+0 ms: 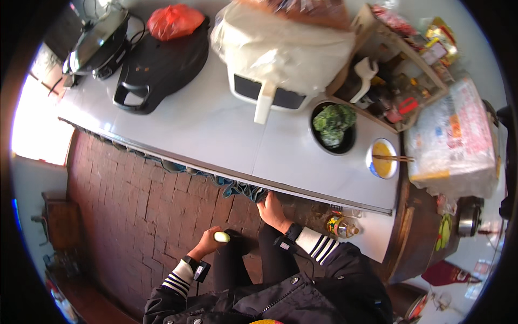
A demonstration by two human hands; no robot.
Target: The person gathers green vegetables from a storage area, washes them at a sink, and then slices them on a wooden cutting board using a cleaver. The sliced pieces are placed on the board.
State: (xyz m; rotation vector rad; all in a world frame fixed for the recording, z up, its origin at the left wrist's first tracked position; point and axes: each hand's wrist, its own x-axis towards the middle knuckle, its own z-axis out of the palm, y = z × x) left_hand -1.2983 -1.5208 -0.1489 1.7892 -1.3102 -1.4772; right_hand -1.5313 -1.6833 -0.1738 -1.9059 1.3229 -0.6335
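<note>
My left hand (207, 243) is closed around a pale green vegetable (221, 237), whose rounded end shows; its kind cannot be told. My right hand (273, 209) grips the bunched blue-green curtain (243, 190) under the front edge of the counter (226, 137). Just right of that hand, below the counter, lies a plastic bottle (342, 227) with a yellow label. On the counter above stand a dark bowl of leafy greens (334, 123) and a white-and-blue bowl of yellow liquid (383, 160) with chopsticks (392, 158) across it.
A plastic-covered white air fryer (283, 56) stands mid-counter. Left of it are a black appliance (166, 65), a red plastic bag (175, 21) and an electric pan (99, 44). A crate of jars (388, 85) and a plastic-wrapped package (453, 137) are at the right. Brick floor (133, 202) lies below.
</note>
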